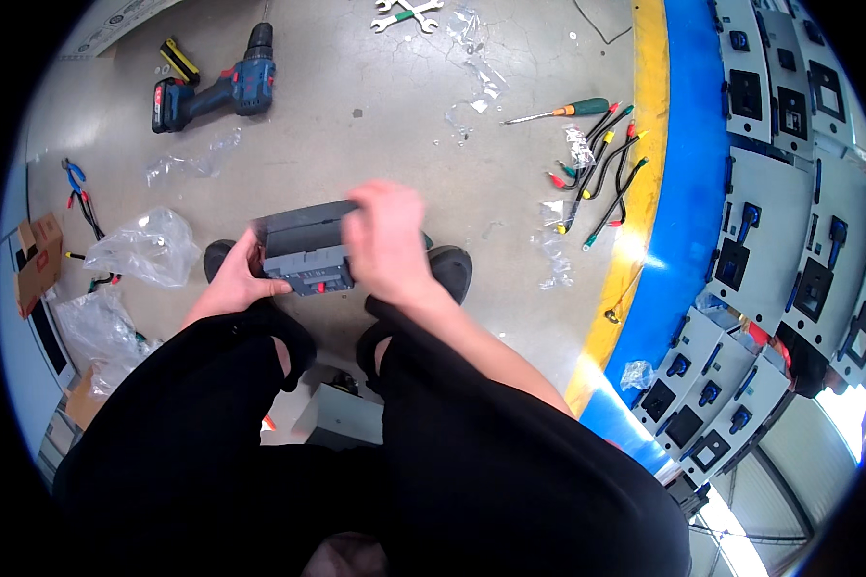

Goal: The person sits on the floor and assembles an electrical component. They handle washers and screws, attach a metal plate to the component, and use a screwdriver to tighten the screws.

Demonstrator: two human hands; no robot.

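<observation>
Held above the grey floor (375, 115), a grey box (303, 245) with small red buttons, gripped between both hands over the black shoes (449, 269). Left hand (236, 279) curled under the left end of the box, thumb pressed on its front, fingers wrapped tight round it. Right hand (387, 240) laid over the right end of the box, fingers bent down on top, blurred, so hard to tell how tightly closed. Right side of the box hidden under that hand. Far above the box, a blue drill (216, 91). To the right of the box, black wires (606, 178) and a screwdriver (563, 112). To its left, clear bags (144, 248).
</observation>
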